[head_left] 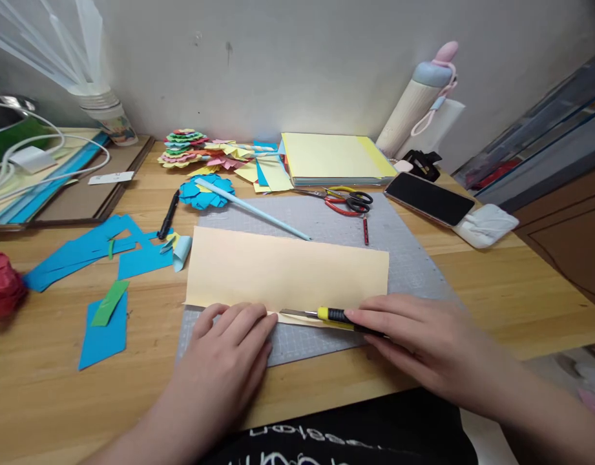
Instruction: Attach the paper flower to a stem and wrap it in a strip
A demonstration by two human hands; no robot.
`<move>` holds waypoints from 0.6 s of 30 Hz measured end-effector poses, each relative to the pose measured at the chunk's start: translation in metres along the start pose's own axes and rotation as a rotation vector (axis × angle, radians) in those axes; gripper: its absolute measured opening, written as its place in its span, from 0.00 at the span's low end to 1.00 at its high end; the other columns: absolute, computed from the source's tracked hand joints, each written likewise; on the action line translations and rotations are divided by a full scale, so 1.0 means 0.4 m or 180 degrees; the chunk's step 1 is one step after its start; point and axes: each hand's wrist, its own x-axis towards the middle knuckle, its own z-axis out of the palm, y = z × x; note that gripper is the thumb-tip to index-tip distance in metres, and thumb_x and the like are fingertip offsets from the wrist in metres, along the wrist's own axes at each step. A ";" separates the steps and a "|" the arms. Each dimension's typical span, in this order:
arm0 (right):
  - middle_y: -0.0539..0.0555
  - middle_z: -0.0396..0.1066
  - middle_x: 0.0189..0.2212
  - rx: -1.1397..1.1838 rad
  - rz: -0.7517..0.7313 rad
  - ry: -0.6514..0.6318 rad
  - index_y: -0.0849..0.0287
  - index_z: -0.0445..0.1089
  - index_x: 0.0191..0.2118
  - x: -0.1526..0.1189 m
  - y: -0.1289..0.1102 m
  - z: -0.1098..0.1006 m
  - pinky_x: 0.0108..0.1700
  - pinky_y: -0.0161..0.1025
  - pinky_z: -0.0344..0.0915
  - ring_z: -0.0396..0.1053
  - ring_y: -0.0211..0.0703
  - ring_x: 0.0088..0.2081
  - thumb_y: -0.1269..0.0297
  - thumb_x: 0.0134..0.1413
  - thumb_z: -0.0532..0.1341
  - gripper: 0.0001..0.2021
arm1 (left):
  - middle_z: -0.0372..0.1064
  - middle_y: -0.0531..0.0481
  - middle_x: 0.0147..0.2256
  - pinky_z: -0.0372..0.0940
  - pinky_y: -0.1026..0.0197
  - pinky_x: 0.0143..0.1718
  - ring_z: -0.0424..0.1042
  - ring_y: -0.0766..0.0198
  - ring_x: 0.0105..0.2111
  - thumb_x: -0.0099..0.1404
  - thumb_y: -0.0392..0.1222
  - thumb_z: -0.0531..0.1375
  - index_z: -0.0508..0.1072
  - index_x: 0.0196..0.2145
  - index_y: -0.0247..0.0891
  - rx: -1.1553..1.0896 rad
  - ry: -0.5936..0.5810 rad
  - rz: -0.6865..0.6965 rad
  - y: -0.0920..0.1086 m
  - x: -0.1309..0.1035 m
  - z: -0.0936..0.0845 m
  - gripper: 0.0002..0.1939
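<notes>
On your left you have a crumpled red thing (4, 284), several blue paper pieces (79, 255), one of which has a green strip (110, 305) on it, and a black pen (170, 215); farther back are stacked cups (117, 123). Near the wall (278, 71) in front of you lie a multicoloured paper flower (183, 150) and a stack of yellow paper (326, 158). On your right, a phone (427, 198) lies just beside a white object (488, 226), with a tall bottle (416, 106) behind.
</notes>
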 end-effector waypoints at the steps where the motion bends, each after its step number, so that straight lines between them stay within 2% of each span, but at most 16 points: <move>1: 0.54 0.73 0.47 0.0001 -0.0015 -0.0006 0.52 0.66 0.56 -0.001 0.001 0.001 0.41 0.41 0.69 0.72 0.45 0.45 0.72 0.61 0.55 0.18 | 0.73 0.49 0.44 0.53 0.54 0.47 0.70 0.59 0.42 0.67 0.36 0.53 0.71 0.47 0.39 -0.0023 0.0012 -0.0006 0.000 0.001 0.000 0.12; 4: 0.55 0.73 0.47 -0.0120 -0.0084 -0.0013 0.53 0.65 0.56 -0.003 0.001 -0.001 0.39 0.40 0.68 0.72 0.44 0.43 0.73 0.61 0.55 0.18 | 0.72 0.48 0.44 0.52 0.54 0.47 0.70 0.59 0.42 0.67 0.36 0.53 0.71 0.47 0.39 -0.0062 -0.0020 -0.0027 0.000 0.001 0.001 0.12; 8: 0.57 0.74 0.44 -0.0663 -0.0338 -0.0088 0.57 0.66 0.54 0.005 -0.019 -0.022 0.33 0.41 0.66 0.72 0.47 0.39 0.76 0.61 0.51 0.18 | 0.72 0.49 0.44 0.51 0.54 0.48 0.70 0.60 0.43 0.67 0.36 0.53 0.70 0.47 0.39 -0.0114 -0.0041 -0.0064 0.002 0.002 0.003 0.12; 11: 0.57 0.75 0.41 -0.1014 -0.0560 -0.0253 0.60 0.67 0.53 0.019 -0.044 -0.047 0.30 0.41 0.64 0.72 0.48 0.35 0.80 0.56 0.48 0.22 | 0.72 0.50 0.45 0.51 0.54 0.47 0.70 0.60 0.42 0.67 0.36 0.54 0.70 0.47 0.41 -0.0120 -0.0065 -0.0118 0.003 0.002 0.005 0.12; 18: 0.54 0.75 0.39 -0.1185 -0.0727 -0.0462 0.59 0.67 0.52 0.039 -0.064 -0.082 0.29 0.41 0.64 0.71 0.46 0.32 0.80 0.47 0.51 0.25 | 0.71 0.51 0.47 0.50 0.50 0.48 0.69 0.57 0.44 0.68 0.40 0.53 0.69 0.47 0.45 0.0100 -0.0230 -0.0253 0.004 -0.001 0.007 0.11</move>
